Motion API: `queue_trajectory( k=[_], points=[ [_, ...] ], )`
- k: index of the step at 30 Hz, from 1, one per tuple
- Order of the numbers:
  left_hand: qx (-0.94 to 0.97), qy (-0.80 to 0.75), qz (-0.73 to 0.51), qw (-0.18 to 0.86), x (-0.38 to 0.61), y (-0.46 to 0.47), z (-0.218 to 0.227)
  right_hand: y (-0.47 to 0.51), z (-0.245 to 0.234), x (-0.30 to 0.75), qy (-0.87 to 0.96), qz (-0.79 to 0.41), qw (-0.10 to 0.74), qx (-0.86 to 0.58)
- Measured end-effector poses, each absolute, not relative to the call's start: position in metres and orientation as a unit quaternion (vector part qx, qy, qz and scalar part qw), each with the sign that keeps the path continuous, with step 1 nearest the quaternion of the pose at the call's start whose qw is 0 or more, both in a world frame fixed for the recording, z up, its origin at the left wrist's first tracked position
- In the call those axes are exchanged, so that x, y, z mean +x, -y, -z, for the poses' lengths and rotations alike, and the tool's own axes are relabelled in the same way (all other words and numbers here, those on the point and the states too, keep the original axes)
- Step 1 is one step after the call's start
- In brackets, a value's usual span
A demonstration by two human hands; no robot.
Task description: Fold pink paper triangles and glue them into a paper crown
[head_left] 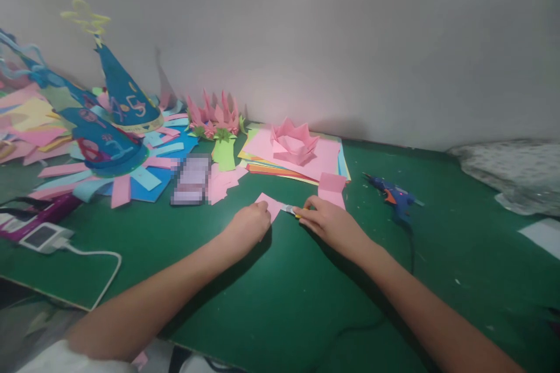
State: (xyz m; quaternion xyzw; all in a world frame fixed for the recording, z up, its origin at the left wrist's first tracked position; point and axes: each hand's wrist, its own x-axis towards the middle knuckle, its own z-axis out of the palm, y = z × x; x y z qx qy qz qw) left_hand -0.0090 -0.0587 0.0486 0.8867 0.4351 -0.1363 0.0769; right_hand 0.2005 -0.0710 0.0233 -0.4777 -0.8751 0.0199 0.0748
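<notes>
My left hand [251,224] is closed on a small piece of pink paper [272,205] at the middle of the green table. In my right hand [330,220] is a utility knife [289,208], its yellow part pinched between thumb and fingers. The silvery blade end points left and meets the paper's right edge; whether it is cutting I cannot tell. Just behind my right hand stands a creased pink paper piece [331,187]. Farther back, a folded pink paper flower [294,141] rests on a stack of coloured paper [262,173].
A blue glue gun [397,197] lies to the right, its cord running forward. Blue paper party hats [125,96] and a pink paper crown [216,113] stand at the left. A blurred-out phone [191,179] and a white device with a cable [46,237] lie nearer.
</notes>
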Motion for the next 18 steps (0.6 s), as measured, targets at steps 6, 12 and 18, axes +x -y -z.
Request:
queue_trajectory(
  k=[6, 12, 18],
  points=[
    [0.886, -0.431, 0.151, 0.08, -0.009, 0.057, -0.047, 0.067, -0.019, 0.205, 0.878, -0.028, 0.083, -0.471],
    [0.892, -0.423, 0.142, 0.073, -0.008, 0.058, -0.05, 0.057, -0.017, 0.195, 0.878, -0.002, 0.073, -0.472],
    [0.9, -0.425, 0.089, 0.043, -0.015, 0.058, -0.04, 0.052, -0.018, 0.19, 0.875, 0.008, 0.068, -0.479]
  ],
)
